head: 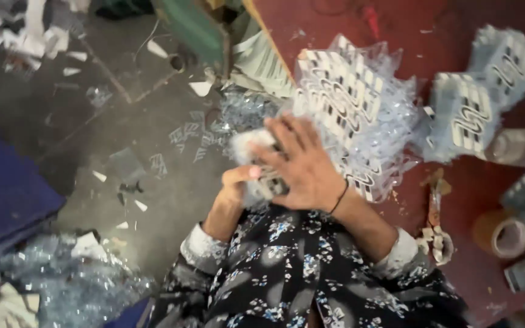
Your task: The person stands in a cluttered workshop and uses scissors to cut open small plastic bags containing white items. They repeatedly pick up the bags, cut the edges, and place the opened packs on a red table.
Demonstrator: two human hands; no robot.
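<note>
Clear plastic, crinkled, wrapped round a small packet (261, 173) at frame centre, just above the lap. Pinched from the left by the left hand (233, 182), grip closed on its edge; covered by the right hand (302, 167), fingers spread flat, grip on it impossible to judge. Blurred; long axis seemingly upper left to lower right. Could slip to the littered floor (153, 140) from so light a pinch.

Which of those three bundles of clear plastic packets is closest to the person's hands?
The big bundle directly behind the right hand, touching it. The other two bundles lie apart, farther right on the red table.
</note>
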